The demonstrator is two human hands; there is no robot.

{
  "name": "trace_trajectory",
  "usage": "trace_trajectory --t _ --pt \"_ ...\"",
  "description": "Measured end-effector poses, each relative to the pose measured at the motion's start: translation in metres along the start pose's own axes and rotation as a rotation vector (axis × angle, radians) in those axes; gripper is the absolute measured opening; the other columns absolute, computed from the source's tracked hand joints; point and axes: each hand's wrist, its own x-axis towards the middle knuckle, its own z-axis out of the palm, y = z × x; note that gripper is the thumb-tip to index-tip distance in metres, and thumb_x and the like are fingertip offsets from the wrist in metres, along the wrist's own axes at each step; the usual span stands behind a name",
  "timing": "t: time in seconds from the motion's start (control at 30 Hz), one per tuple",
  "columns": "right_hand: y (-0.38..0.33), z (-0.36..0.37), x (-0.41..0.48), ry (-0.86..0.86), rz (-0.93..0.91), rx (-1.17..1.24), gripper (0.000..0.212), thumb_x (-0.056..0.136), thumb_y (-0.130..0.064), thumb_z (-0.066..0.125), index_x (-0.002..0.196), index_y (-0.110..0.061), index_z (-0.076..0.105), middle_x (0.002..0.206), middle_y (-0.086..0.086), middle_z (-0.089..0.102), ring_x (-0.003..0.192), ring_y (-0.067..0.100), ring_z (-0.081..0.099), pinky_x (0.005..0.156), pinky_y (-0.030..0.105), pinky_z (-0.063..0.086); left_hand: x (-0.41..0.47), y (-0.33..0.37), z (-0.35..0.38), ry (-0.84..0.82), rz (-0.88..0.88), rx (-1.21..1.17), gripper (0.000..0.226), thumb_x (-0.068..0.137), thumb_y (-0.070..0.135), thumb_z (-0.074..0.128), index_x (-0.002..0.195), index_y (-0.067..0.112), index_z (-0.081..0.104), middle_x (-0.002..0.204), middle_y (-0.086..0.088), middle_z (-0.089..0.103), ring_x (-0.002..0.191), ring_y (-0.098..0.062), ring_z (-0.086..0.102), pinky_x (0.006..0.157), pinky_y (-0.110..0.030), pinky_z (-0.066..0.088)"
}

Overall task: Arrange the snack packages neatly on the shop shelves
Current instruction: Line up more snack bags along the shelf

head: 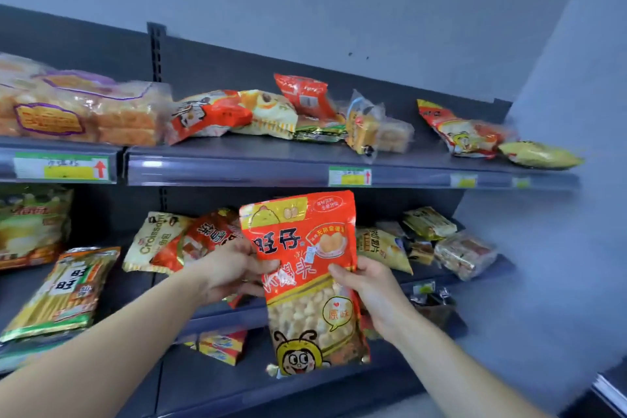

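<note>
The left hand (pixel 227 268) and right hand (pixel 369 288) pinch the red puffed-snack bag (pixel 302 237) by its side edges, upright before the middle shelf (pixel 217 314). The glossy film could slip, or the bag could topple the leaning croissant packet (pixel 152 241) as it goes in. The bag hides the fingers and packets behind it, and the price labels (pixel 349 176) blur.

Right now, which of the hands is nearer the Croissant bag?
Left. The left hand is right of the Croissant bag; the right hand lies farther, past the red pouch.

The upper shelf (pixel 424 149) lies bare between clear bun packet (pixel 393 132) and red-yellow packet (pixel 464 136).
</note>
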Motion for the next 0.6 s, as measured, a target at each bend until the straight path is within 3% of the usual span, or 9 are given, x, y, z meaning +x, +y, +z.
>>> trace_trajectory --t 0.03,0.17,0.3,0.43,0.53,0.6 --pt "-0.002 -0.02 -0.007 0.019 -0.012 0.016 0.026 0.081 -0.023 0.074 0.104 -0.011 0.069 0.097 0.001 0.075 0.094 0.021 0.071 0.085 0.039 0.055 0.005 0.005 0.022 0.013 0.024 0.001 0.031 0.071 0.005 0.076 0.099 0.007 0.063 0.089 -0.01 0.075 0.076 -0.022 0.073 0.063 -0.034 0.06" --pt "-0.014 -0.093 -0.029 0.079 -0.076 0.078 0.025 0.084 -0.024 0.07 0.108 -0.016 0.069 0.101 -0.001 0.075 0.098 0.02 0.069 0.08 0.033 0.052 0.028 0.028 0.103 0.021 0.151 -0.008 0.029 0.075 0.003 0.068 0.104 0.008 0.064 0.1 -0.012 0.073 0.085 -0.025 0.069 0.077 -0.041 0.057" --pt "-0.017 -0.156 -0.039 0.124 -0.124 0.092 0.034 0.079 -0.033 0.073 0.11 -0.02 0.068 0.107 -0.003 0.073 0.106 0.017 0.065 0.096 0.038 0.045 0.051 0.057 0.169 0.059 0.262 -0.003 0.016 0.085 0.0 0.064 0.093 0.014 0.063 0.084 -0.003 0.07 0.062 -0.011 0.067 0.049 -0.024 0.053" --pt "-0.018 -0.206 -0.036 0.175 -0.192 0.044 0.036 0.079 -0.027 0.076 0.113 -0.022 0.068 0.109 -0.003 0.073 0.109 0.02 0.064 0.104 0.047 0.043 0.081 0.091 0.214 0.073 0.313 -0.104 0.014 0.085 0.003 0.065 0.091 0.014 0.061 0.08 -0.002 0.069 0.056 -0.01 0.064 0.041 -0.021 0.047" --pt "-0.028 -0.236 -0.019 0.28 -0.257 0.072 0.044 0.075 -0.027 0.078 0.117 -0.018 0.067 0.109 -0.001 0.073 0.109 0.021 0.065 0.103 0.048 0.045 0.109 0.112 0.243 0.041 0.349 -0.165 0.016 0.087 0.006 0.064 0.1 0.015 0.063 0.088 -0.002 0.072 0.071 -0.014 0.067 0.062 -0.029 0.055" --pt "-0.04 -0.253 -0.003 0.328 -0.294 0.093 0.031 0.079 -0.019 0.075 0.11 -0.017 0.069 0.103 0.0 0.074 0.105 0.023 0.067 0.099 0.046 0.048 0.13 0.124 0.261 0.019 0.383 -0.187 0.015 0.088 0.011 0.064 0.103 0.016 0.062 0.091 -0.002 0.072 0.08 -0.017 0.066 0.079 -0.035 0.052"
